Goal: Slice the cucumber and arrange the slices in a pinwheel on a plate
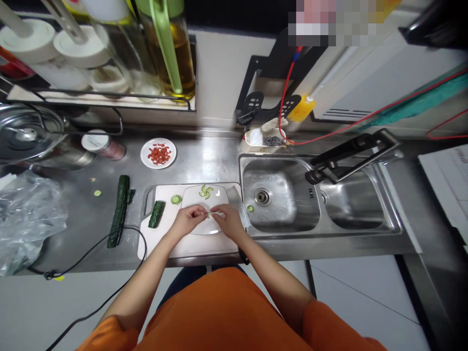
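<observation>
Over a white plate (197, 229) on the pale cutting board (173, 247), my left hand (188, 220) and my right hand (230, 224) meet with fingertips pinched. Between them is a small, thin cucumber slice (209, 214), mostly covered by the fingers. Several green-edged cucumber slices (206, 191) lie in a pinwheel on the plate's far part. Left of the plate, a little stack of cucumber slices (176, 199) and a cut cucumber piece (156, 214) rest on the board. A knife blade (237, 204) seems to lie along the board's right side, partly behind my right hand.
A long cucumber (119, 212) lies left of the board, near a plastic bag (29, 224) and a black cable (142, 234). Behind is a saucer (145, 160) of red pieces. A double sink (281, 219) with a black faucet (329, 158) adjoins on the right.
</observation>
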The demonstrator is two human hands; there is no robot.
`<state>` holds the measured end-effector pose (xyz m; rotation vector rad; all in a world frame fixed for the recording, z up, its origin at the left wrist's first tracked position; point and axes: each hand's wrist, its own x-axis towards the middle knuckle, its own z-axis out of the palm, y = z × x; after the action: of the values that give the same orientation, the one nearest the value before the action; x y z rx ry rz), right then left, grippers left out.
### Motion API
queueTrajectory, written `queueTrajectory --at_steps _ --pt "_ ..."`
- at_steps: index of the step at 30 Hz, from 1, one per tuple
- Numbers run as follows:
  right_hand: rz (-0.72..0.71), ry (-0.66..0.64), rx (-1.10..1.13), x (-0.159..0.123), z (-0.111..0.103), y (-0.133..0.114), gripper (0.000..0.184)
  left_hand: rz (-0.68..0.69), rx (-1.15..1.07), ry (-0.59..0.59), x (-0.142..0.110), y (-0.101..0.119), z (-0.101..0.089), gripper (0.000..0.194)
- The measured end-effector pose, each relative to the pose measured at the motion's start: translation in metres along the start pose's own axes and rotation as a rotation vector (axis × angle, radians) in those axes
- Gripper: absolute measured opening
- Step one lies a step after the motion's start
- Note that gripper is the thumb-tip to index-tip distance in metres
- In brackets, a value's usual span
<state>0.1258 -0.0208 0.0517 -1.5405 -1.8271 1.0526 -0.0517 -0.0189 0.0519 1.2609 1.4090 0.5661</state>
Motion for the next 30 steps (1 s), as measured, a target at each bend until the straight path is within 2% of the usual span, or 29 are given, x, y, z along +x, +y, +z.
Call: queueTrajectory --at_steps 5,11,16,19,25,30 --pt "0.089 -0.001 -0.009 -0.013 -0.007 0.000 0.010 -0.174 -0.221 -0.084 -0.002 0.002 0.017 0.023" --pt "0.221 0.037 0.054 -0.028 -0.009 0.005 0.012 -0.193 -0.387 -0.070 0.001 0.004 0.032 0.024" --pt "0.328 0.083 0.130 -0.029 -0.009 0.013 0.015 -0.185 -0.367 0.015 0.010 0.003 0.043 0.031" --pt "0.383 0.096 0.108 -0.026 -0.010 0.019 0.014 -0.169 -0.319 0.016 0.019 0.001 0.047 0.038" --pt "0.422 0.121 -0.069 -0.018 -0.008 0.028 0.012 -0.106 -0.079 0.001 0.039 -0.011 0.050 0.027" --pt "0.438 0.098 -0.184 -0.013 -0.005 0.029 0.011 -0.012 0.072 0.052 0.049 -0.015 0.051 0.018"
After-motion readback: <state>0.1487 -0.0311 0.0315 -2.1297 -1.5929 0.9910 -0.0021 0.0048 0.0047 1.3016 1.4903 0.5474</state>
